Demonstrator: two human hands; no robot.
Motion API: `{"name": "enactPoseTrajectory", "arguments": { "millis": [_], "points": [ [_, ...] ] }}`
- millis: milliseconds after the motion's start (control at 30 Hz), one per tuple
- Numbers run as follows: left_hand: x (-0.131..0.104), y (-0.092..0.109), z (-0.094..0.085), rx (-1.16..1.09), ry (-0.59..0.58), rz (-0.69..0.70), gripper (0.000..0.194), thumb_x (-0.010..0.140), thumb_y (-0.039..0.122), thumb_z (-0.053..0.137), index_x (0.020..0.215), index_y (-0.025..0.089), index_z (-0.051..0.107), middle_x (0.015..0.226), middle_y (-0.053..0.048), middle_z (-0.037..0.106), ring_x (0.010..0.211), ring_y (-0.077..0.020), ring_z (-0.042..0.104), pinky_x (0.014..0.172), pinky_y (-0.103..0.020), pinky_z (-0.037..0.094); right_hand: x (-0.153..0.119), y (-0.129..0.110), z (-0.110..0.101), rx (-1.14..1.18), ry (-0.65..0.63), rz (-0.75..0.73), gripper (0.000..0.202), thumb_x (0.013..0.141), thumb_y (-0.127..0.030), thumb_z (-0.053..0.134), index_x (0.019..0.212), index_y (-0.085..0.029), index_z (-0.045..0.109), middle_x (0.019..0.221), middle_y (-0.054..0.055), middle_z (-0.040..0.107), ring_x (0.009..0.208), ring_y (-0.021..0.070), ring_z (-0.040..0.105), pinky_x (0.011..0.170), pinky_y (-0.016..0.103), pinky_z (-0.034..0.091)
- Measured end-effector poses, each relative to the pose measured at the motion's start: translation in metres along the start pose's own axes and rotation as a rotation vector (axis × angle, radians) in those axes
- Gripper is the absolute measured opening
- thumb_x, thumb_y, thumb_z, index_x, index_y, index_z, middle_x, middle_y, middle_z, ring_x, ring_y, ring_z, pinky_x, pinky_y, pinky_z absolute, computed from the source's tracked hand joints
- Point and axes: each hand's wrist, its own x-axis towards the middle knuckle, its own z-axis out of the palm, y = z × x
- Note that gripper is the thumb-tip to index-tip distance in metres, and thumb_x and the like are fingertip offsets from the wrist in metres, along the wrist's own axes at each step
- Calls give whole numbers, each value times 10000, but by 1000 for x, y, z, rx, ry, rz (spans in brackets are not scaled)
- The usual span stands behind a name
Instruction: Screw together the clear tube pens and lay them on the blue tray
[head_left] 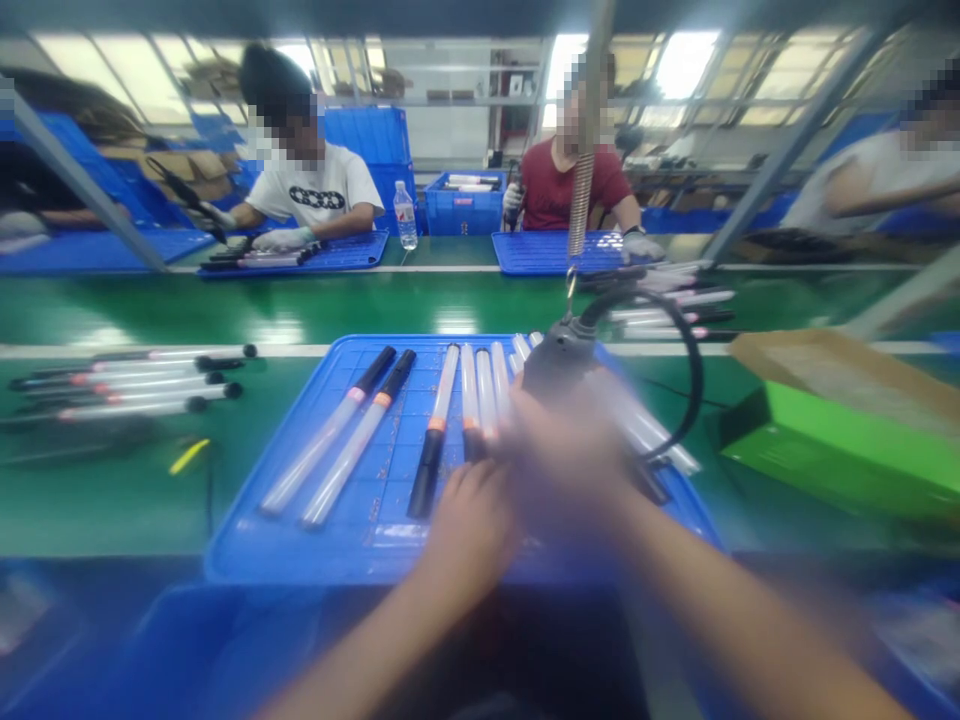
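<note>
Clear tubes [480, 395] with orange bands, black ends; left hand [469, 520] on them, right hand [562, 455] blurred, grips unclear

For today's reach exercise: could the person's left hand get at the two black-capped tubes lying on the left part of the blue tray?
Probably yes. The left hand rests on the blue tray, and bare tray lies between it and the two tubes; nothing stands in between.

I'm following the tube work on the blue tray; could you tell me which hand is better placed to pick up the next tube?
Probably the left hand: it rests by the tubes, while the right hand is at the hanging tool.
</note>
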Motion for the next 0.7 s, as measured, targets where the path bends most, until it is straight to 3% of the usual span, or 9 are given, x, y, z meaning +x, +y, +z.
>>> {"name": "enactPoseTrajectory", "arguments": {
  "millis": [300, 433, 567, 700],
  "points": [
    [1, -2, -1, -30, 32, 1, 269, 958, 277, 643, 1195, 187, 732, 1321, -89, 697, 1210, -277, 590, 1024, -471, 513, 6, 1, -4, 113, 1, -47, 183, 894, -328, 695, 971, -219, 570, 838, 23, 630, 689, 149, 600, 691, 337, 541],
    [10, -5, -5, -103, 34, -68, 225, 996, 256, 576, 1134, 183, 739, 1165, -90, 729, 1100, -225, 620, 978, -403, 520, 4, -10, -11, 136, 2, -94, 146, 874, -258, 704, 956, -223, 589, 810, 21, 629, 678, 149, 589, 654, 322, 539],
    [16, -2, -4, -91, 65, -82, 242, 1028, 269, 519, 1038, 184, 745, 975, -100, 697, 970, -200, 621, 907, -367, 501, -2, -15, -16, 97, -4, -70, 175, 891, -319, 713, 985, -231, 595, 807, 32, 636, 679, 166, 585, 663, 347, 547],
    [25, -1, 1, -100, 74, -150, 210, 1014, 324, 573, 1061, 187, 726, 1022, -103, 675, 1011, -219, 604, 886, -364, 493, -9, -13, -21, 55, 12, -51, 205, 905, -380, 717, 975, -226, 604, 829, 40, 645, 702, 168, 597, 693, 351, 565]
  ]
}}
